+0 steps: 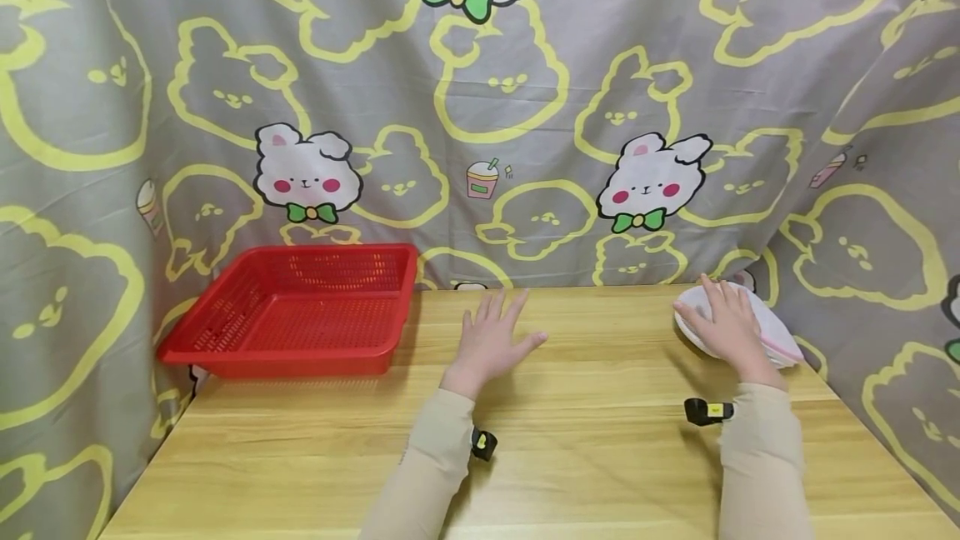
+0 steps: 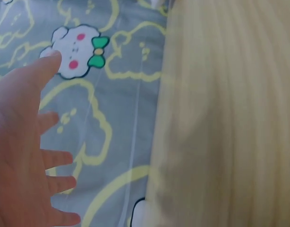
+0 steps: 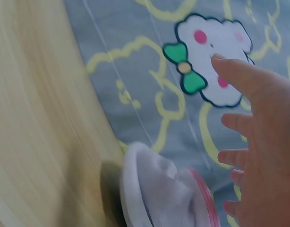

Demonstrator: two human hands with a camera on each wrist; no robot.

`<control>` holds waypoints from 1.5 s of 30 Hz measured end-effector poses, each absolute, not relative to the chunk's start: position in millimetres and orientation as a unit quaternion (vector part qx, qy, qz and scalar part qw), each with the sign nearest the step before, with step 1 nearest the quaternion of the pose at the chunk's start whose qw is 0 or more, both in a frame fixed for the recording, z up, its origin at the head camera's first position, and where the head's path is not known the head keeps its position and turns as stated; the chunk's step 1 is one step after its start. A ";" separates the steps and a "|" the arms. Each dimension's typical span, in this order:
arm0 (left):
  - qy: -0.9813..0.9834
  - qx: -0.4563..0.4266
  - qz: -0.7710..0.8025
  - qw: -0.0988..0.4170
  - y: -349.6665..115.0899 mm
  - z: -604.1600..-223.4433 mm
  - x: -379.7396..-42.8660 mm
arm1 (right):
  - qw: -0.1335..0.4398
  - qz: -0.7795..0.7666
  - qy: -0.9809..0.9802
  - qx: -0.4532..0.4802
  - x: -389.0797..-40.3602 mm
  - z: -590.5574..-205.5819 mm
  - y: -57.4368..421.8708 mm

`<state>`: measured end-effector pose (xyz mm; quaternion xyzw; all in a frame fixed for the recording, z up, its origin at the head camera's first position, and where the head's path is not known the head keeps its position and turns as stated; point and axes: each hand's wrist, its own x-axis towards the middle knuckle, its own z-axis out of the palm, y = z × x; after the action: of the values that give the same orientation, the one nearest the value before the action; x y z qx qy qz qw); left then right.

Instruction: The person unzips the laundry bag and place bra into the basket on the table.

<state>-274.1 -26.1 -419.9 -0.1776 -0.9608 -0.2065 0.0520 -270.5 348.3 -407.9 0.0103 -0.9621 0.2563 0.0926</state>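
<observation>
By the pouch, your right hand is spread, empty. Your left hand, spread too, holds nothing near the basket.

The basket is plain red all over, its walls and floor pierced in a fine mesh pattern. Beneath it, the table is honey-yellow with paler and darker wood-grain streaks. Behind the basket, the curtain is grey with yellow animal outlines and white rabbits (pink cheeks, green bow ties with yellow knots). Well right of the basket, the fabric piece is white, edged in pink. Nearer than the basket, the left sleeve and right sleeve are beige.
</observation>
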 end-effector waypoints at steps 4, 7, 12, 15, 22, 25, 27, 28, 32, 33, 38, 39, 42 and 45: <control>-0.958 -0.194 -0.203 0.056 -17.5 -422.9 -269.3 | 0.104 0.270 -0.957 0.005 -264.9 -408.8 364.7; -0.957 -0.204 -0.198 0.061 -11.0 -423.8 -266.5 | 0.119 0.277 -0.953 0.002 -261.2 -410.4 375.3; -0.950 -0.219 -0.211 0.072 3.0 -420.0 -263.2 | 0.142 0.282 -0.949 -0.001 -258.3 -412.5 387.8; -0.946 -0.228 -0.220 0.075 12.7 -416.0 -262.3 | 0.150 0.284 -0.947 -0.008 -255.6 -413.1 393.0; -0.940 -0.238 -0.232 0.079 40.0 -411.9 -263.7 | 0.133 0.349 -0.918 -0.136 -245.5 -411.9 402.4; -0.936 -0.243 -0.246 0.072 53.3 -412.4 -263.3 | 0.122 0.379 -0.894 -0.206 -242.1 -410.0 405.1; -0.932 -0.248 -0.256 0.069 62.6 -413.0 -262.5 | 0.117 0.387 -0.883 -0.238 -240.0 -409.3 407.1; -0.930 -0.249 -0.261 0.066 67.0 -413.3 -261.9 | 0.117 0.393 -0.877 -0.250 -239.3 -409.2 408.2; -0.926 -0.247 -0.280 0.058 82.9 -416.0 -260.3 | 0.117 0.415 -0.856 -0.285 -237.4 -411.5 411.1; -0.925 -0.246 -0.284 0.057 86.3 -417.1 -260.1 | 0.119 0.424 -0.848 -0.294 -237.2 -412.4 411.5; -0.922 -0.243 -0.298 0.046 103.8 -422.5 -259.5 | 0.146 0.476 -0.802 -0.329 -236.1 -419.8 413.7; -0.921 -0.244 -0.299 0.044 107.2 -423.2 -259.2 | 0.150 0.490 -0.791 -0.334 -235.7 -421.4 414.3; -0.919 -0.247 -0.306 0.040 116.7 -425.3 -258.3 | 0.152 0.530 -0.756 -0.353 -234.9 -425.0 414.9; -0.915 -0.250 -0.313 0.042 124.7 -427.4 -257.7 | 0.148 0.601 -0.694 -0.366 -236.2 -427.0 413.9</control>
<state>-257.7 124.7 -427.4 -0.2497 -0.9153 -0.3133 0.0417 -236.2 413.9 -427.0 -0.3661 -0.6944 0.6015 0.1480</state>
